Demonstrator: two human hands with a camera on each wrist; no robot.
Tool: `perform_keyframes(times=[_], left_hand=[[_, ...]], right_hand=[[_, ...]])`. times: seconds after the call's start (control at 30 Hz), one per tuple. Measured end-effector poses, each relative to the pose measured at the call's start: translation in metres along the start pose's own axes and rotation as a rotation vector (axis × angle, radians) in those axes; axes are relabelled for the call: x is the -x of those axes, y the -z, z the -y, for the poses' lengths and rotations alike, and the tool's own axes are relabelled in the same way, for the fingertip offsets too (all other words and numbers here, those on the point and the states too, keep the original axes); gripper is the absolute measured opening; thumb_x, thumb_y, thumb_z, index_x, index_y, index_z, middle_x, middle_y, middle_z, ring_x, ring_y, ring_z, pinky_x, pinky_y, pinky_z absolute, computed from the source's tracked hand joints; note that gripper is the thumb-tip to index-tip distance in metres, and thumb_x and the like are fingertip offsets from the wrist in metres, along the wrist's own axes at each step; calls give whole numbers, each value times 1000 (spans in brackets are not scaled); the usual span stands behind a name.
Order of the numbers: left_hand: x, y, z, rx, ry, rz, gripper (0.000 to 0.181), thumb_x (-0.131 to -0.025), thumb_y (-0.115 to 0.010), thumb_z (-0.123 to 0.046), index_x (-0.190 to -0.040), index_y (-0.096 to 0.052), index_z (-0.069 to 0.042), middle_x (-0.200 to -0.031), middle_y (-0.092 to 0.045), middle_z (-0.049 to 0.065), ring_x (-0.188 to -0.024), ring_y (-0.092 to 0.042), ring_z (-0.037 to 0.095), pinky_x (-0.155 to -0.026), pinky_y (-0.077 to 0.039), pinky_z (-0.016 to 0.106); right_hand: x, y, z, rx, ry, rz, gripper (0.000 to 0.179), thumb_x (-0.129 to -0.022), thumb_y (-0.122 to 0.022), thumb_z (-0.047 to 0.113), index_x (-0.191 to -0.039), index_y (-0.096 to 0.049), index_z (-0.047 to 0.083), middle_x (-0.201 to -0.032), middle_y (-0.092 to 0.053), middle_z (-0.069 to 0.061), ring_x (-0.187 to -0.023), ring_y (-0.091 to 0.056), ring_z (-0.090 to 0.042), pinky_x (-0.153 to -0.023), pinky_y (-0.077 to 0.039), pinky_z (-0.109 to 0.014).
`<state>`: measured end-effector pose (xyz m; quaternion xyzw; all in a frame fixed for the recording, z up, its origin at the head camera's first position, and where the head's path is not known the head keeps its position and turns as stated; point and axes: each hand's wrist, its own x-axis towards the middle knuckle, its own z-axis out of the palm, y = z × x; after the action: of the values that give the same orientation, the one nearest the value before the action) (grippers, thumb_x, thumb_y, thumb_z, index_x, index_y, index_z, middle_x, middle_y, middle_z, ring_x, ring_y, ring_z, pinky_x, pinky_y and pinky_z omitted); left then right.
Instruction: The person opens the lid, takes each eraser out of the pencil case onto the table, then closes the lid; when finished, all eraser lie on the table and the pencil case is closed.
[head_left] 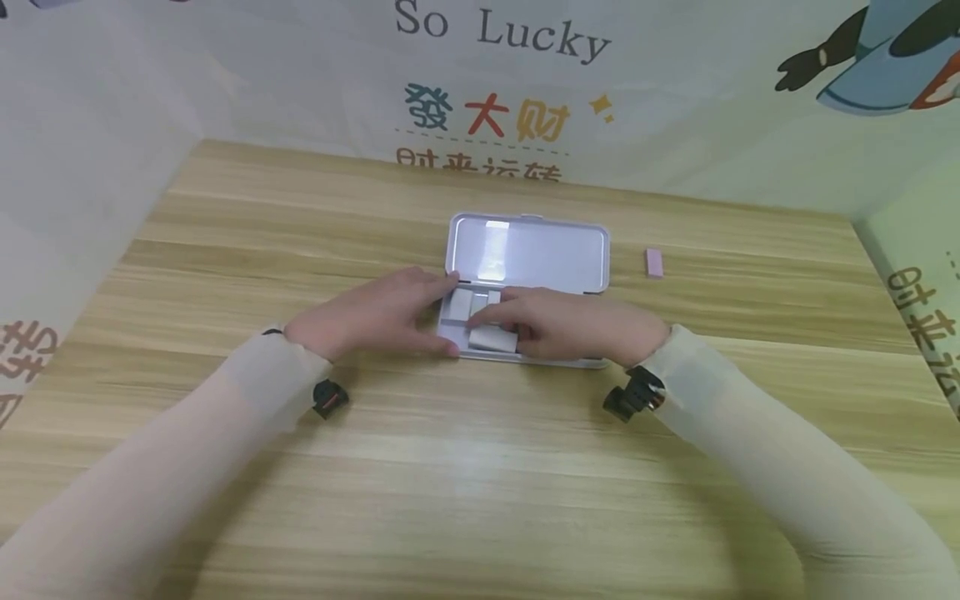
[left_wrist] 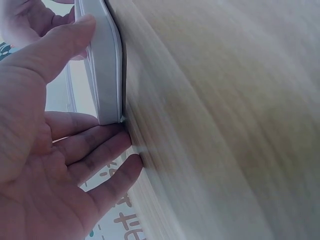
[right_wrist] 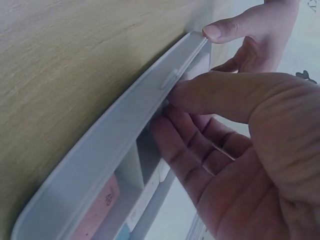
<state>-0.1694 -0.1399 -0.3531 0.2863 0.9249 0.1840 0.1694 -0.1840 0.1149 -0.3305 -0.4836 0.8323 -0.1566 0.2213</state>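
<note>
A pale lavender pencil case (head_left: 528, 250) lies on the table with its lid folded back. My left hand (head_left: 378, 312) grips its left end, the thumb (left_wrist: 80, 35) on the front wall and the other fingers around the far corner. In its base lie several white blocks, one at the left (head_left: 457, 304) and another near the front (head_left: 491, 337). Over the base, my right hand (head_left: 558, 321) pinches the front white block with thumb and fingertips, the index finger reaching left. In the right wrist view the fingertips meet just inside the front wall (right_wrist: 100, 140), largely hiding the block.
A small pink block (head_left: 654, 263) lies on the table right of the case. A pink piece (right_wrist: 102, 205) sits inside the case's right part in the right wrist view. Behind the wooden table (head_left: 420, 467) hangs a printed cloth (head_left: 300, 75).
</note>
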Motion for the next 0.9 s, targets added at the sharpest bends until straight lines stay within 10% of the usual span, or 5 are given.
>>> perform_keyframes(times=[0.9], left_hand=[[3,0,-2,-16,19,-12,98,-89,-81,-48,-161,-35,0,-161,-49,21,-149,-47,36,-127,-39,51]], right_hand=[[18,-10,-8,-112,-93,-195,53,-92,-74,5,-140,-50,4,-102,-73,-8,-84,-64,-16,-79,-59,-31]])
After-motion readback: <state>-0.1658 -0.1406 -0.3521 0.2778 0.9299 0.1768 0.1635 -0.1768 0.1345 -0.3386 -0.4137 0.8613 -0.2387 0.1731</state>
